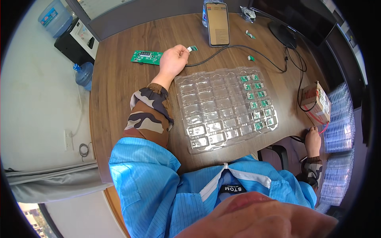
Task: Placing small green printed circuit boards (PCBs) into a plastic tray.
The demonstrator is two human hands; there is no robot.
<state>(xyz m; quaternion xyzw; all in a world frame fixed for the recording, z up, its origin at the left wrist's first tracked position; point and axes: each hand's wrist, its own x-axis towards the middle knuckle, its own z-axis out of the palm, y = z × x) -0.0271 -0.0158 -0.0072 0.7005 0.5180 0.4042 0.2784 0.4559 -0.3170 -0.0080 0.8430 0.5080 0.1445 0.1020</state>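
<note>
My left hand (174, 61) is closed in a pinch on a small green circuit board (193, 48) with a white end. Under that hand's wrist side lies a larger green circuit board (146, 57) with a digit display; its right end is hidden. A clear plastic blister tray (198, 105) lies before me, small green boards (253, 105) filling its two right-hand columns. Low on the right, my right hand (313, 142) has curled fingers at the table's edge, below a cardboard box (316, 101) and beside a red wire (324, 127). What it grips is hidden.
A phone (218, 24) stands upright at the back against a bottle. Two loose small boards (251, 58) lie right of it. A black cable (238, 46) crosses the table toward a monitor (295, 20). Stacked clear trays (337, 131) stand at the far right.
</note>
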